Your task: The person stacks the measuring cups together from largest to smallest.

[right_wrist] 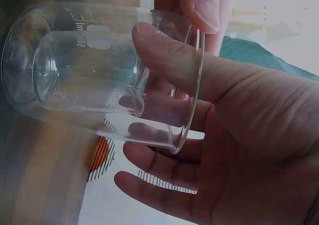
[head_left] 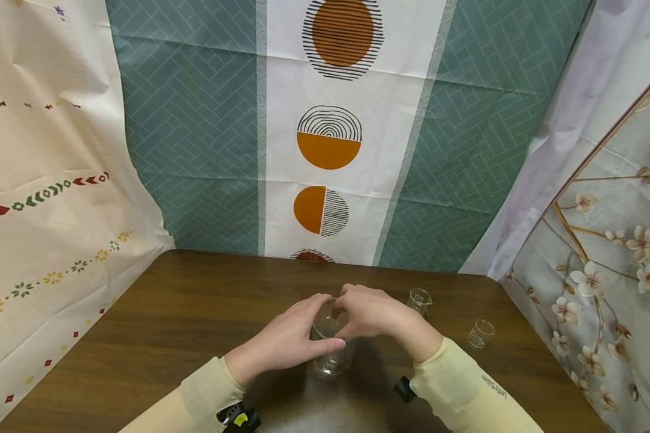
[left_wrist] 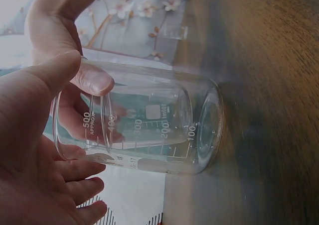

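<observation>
- Well left of the left hand, a cream cloth point(head_left: 43, 144) with small coloured motifs hangs beside the brown table point(head_left: 189, 307).
- Beyond both hands, a teal-and-white backdrop point(head_left: 195, 120) with orange discs hangs along the far edge.
- The left hand point(head_left: 284, 340) grips the large beaker point(head_left: 333, 364) near its rim, thumb on one side and fingers round the other; a dark wrist device point(head_left: 240, 417) sits at that sleeve's cuff.
- The large beaker stands upright on the table between the two hands, its upper part partly hidden by their fingers in the head view.
- Inside it, below the right hand's fingers, is the smaller beaker point(right_wrist: 75, 78), enclosed by the outer glass wall; whether its base touches the bottom, I cannot tell.
- The right hand point(head_left: 365, 310) reaches in over the rim and pinches the smaller beaker near its top, with some fingers left outside.
- Just beyond the right wrist, a spouted beaker point(head_left: 419, 299) is partly covered by that wrist.
- Farther right, well apart from the right hand, stands a little glass cup point(head_left: 481, 334).
- Rightmost, past that forearm, hangs a blossom-printed cloth point(head_left: 601, 307).
</observation>
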Available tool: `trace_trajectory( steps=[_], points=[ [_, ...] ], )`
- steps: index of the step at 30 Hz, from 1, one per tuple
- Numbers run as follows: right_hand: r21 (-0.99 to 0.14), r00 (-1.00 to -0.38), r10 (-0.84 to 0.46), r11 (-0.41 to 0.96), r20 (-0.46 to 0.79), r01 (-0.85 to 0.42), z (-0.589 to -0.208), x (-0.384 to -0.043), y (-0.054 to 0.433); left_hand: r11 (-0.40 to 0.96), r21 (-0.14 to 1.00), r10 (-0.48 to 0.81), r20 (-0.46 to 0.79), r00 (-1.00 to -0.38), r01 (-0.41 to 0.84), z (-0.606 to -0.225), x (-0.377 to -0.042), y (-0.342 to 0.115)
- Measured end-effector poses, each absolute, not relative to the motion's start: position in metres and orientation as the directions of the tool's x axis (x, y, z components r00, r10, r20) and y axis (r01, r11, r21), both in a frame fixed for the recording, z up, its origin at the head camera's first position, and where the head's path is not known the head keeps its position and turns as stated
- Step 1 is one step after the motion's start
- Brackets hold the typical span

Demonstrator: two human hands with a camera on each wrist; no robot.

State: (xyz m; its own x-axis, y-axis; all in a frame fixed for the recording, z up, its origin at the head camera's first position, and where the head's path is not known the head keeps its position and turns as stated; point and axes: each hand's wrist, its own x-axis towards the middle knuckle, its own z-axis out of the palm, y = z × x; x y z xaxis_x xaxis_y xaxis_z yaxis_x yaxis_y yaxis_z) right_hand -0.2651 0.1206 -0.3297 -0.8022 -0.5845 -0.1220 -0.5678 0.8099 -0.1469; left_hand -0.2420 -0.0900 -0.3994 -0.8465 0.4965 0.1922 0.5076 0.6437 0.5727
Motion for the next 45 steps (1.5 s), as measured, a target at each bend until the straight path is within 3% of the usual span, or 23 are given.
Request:
trace_trajectory(
  steps=[45],
  points=[
    [-0.168,-0.793,-0.596,0.801,-0.129,-0.575,-0.3347,-0.2663,0.1239,0.644,0.57,0.497,0.195,-0.845,0.51,-0.4025,-0.2411,-0.0883]
  ],
)
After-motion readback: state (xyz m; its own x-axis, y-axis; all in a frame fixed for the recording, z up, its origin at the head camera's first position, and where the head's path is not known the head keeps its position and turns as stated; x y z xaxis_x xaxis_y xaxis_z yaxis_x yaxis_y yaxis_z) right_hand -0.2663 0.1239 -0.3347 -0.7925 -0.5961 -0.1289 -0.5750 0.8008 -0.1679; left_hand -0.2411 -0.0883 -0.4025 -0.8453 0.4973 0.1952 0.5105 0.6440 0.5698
